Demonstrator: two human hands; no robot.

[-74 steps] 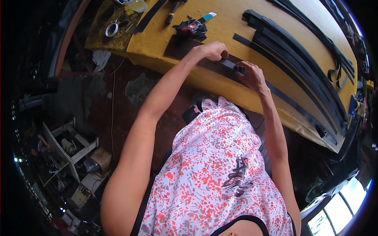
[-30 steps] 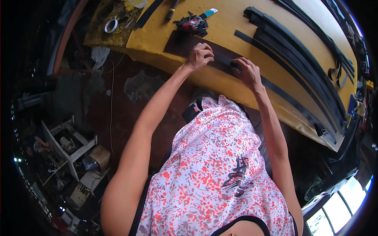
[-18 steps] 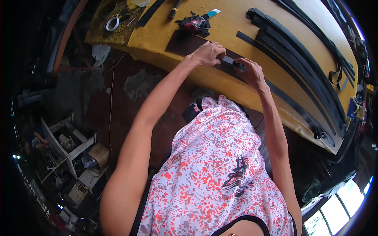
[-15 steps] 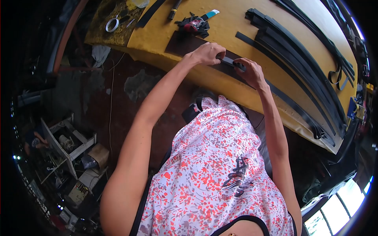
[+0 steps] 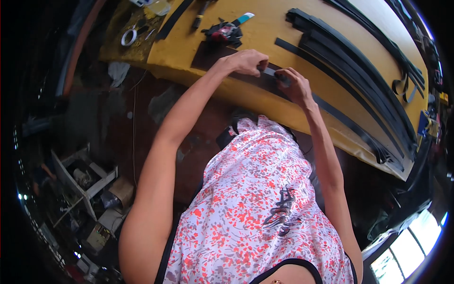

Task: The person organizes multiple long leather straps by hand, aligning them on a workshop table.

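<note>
A long black strip (image 5: pixel 350 127) lies along the near edge of the yellow table (image 5: pixel 279 33). My left hand (image 5: pixel 244 62) pinches the strip's end over a dark brown sheet (image 5: pixel 208 54). My right hand (image 5: pixel 293 86) grips the same strip just to the right, fingers curled over it. The two hands are a few centimetres apart, and the short piece of strip between them shows a pale sheen. The strip's far part runs right toward the table corner.
Several more black strips (image 5: pixel 350 52) are stacked across the table's far side. A black and red bundle (image 5: pixel 221 33), a teal-tipped tool (image 5: pixel 242 19) and a dark-handled tool (image 5: pixel 198 12) lie beyond my hands. A tape roll (image 5: pixel 127 37) sits at the left end. Cluttered floor lies below left.
My left hand moved along the strip toward my right hand and closed on it. Both hands now sit closer together than 2.5 s ago; the view shifted slightly.
</note>
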